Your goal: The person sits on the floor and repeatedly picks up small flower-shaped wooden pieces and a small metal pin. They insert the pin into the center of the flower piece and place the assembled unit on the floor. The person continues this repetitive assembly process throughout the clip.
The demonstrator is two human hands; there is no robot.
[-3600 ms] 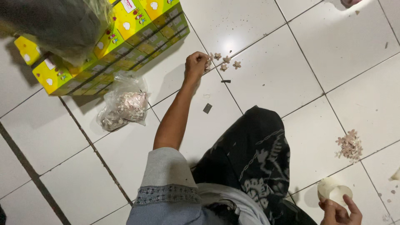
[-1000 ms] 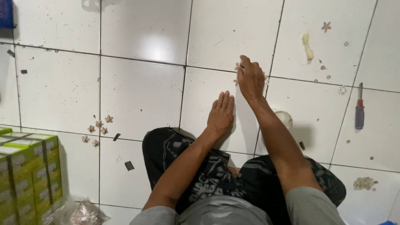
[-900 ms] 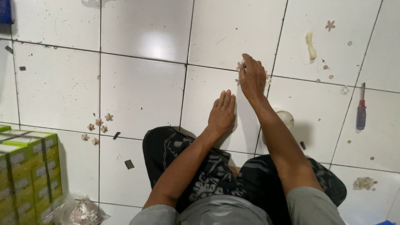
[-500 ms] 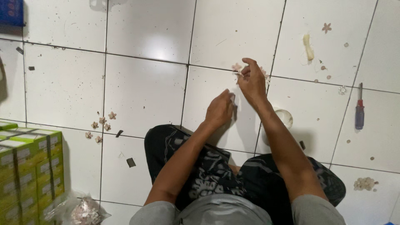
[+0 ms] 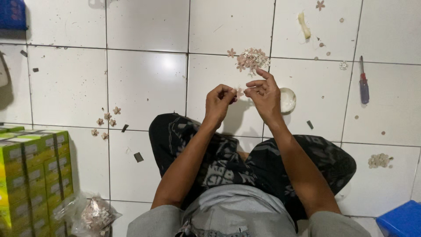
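head view: a small flower piece pinched between two raised hands

head view, looking down, shows the left hand (image 5: 219,102) and the right hand (image 5: 263,94) raised close together above the white tiled floor (image 5: 147,83). a small pinkish flower-shaped piece (image 5: 239,92) is pinched between the fingertips of both hands; the left fingers are curled narrow around it, while the right index finger is lifted clear of the grip. just beyond the hands, a loose pile of pinkish and white flower-shaped pieces (image 5: 251,59) is seen on the floor, apart from them.

open floor is left to the person's left of the hands, as far as a few scattered flower pieces (image 5: 105,123). a round white container (image 5: 287,99) is partly hidden behind the right hand. a red-handled screwdriver (image 5: 363,82) lies well apart on the right, and a small heap of pale round pieces (image 5: 379,160) is seen near the right knee.

the stacked yellow and green cardboard boxes (image 5: 30,175) and the clear plastic bag of small pieces (image 5: 93,216) are cut off by the frame edges, as is a blue plastic object (image 5: 401,219) at the lower right corner. the exact form of the pinched piece is hard to make out.
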